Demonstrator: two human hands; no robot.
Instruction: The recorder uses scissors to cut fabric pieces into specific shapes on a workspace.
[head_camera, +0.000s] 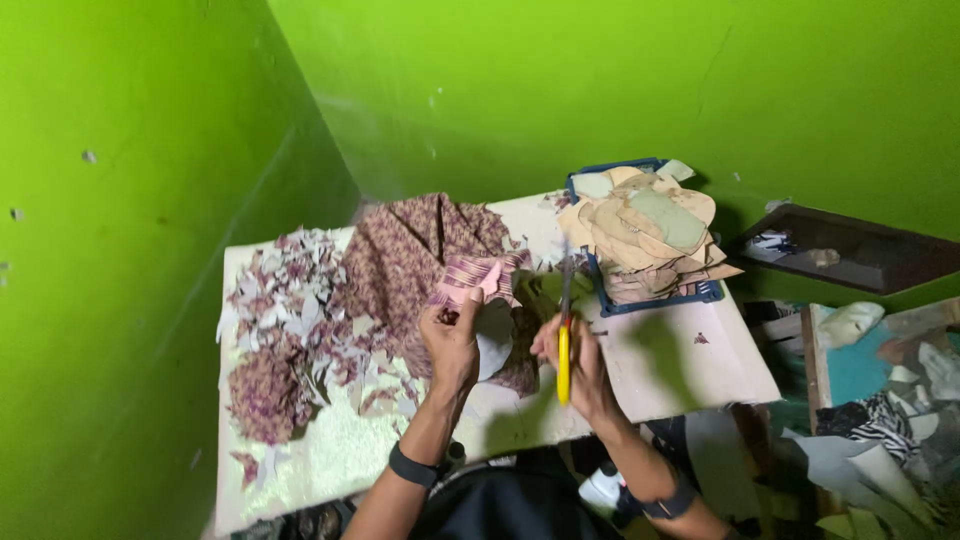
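Bright green walls close in a corner around a pale surface (680, 360) strewn with sewing work. The left hand (452, 340) is closed, pinching a striped pink fabric piece (470, 278) with a grey backing up off the surface, just at 9 o'clock of the right hand (580, 362). The right hand is wrapped shut around yellow-handled scissors (564, 335), blades pointing toward 12 o'clock and close to the edge of the held piece.

To cut well here, I judge the left hand should keep the cloth taut and turn it into the blades, fingers clear of the cutting line, while the scissors take short bites along the backing's edge.

At 10 o'clock of the hands lies a heap of brown patterned cloth (410, 245); farther toward 9 o'clock a litter of offcuts (290, 310) spreads across the surface. At 1 o'clock sits a blue basket (655, 300) stacked with tan cut shapes (645, 225). The cloth heap crowds the cutting spot and could snag under the blades. More scraps lie on the floor (870, 440) at 3 o'clock.
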